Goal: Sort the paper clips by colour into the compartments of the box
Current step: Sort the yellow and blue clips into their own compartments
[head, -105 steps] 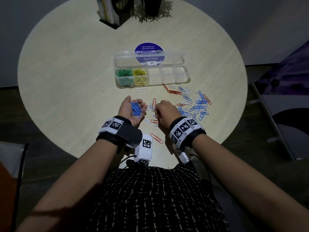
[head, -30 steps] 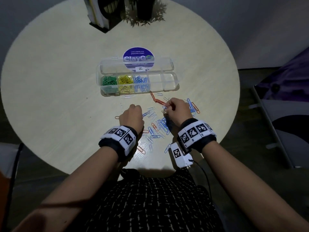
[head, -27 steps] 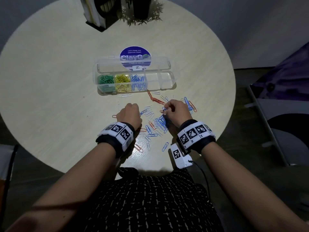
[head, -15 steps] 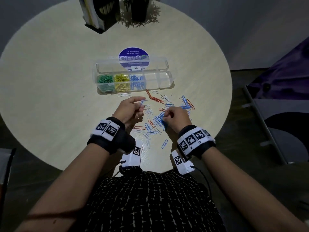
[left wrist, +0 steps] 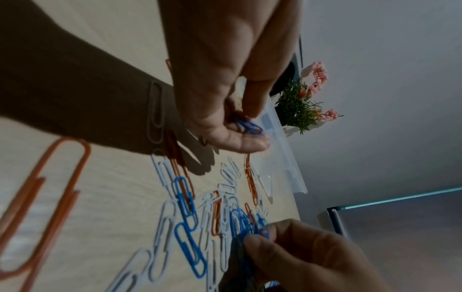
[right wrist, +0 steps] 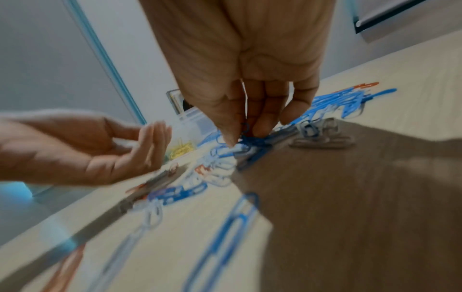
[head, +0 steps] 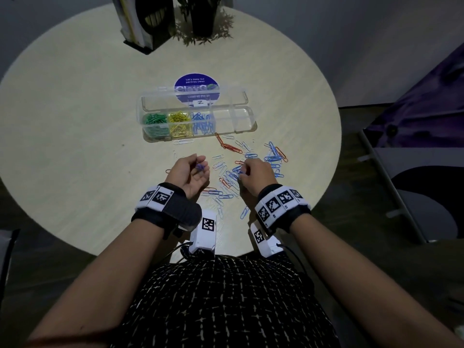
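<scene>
The clear compartment box point(head: 251, 125) lies open at mid-table, holding green clips point(head: 155, 121), yellow clips point(head: 179, 121) and blue clips point(head: 204, 121) in its three left compartments. Loose blue, orange and white clips point(head: 226, 182) are scattered on the table in front of it. My left hand point(head: 198, 167) is turned palm up, its thumb and curled fingers holding a few blue clips point(left wrist: 250, 126). My right hand point(head: 242, 172) reaches down into the pile, its fingertips point(right wrist: 260, 130) pinching a small bunch of blue clips point(right wrist: 247, 140) on the table.
The round table's point(head: 75, 146) near edge runs just behind my wrists. A purple round sticker point(head: 196, 82) shows behind the box lid. At the far edge stand a dark file holder point(head: 145, 23) and a potted plant point(head: 203, 23). A chair point(head: 414, 172) stands at the right.
Blue clips now fill the third compartment, which had none 3.5 s ago. In the last second my left hand turned palm up with blue clips; my right hand shifted onto the blue pile.
</scene>
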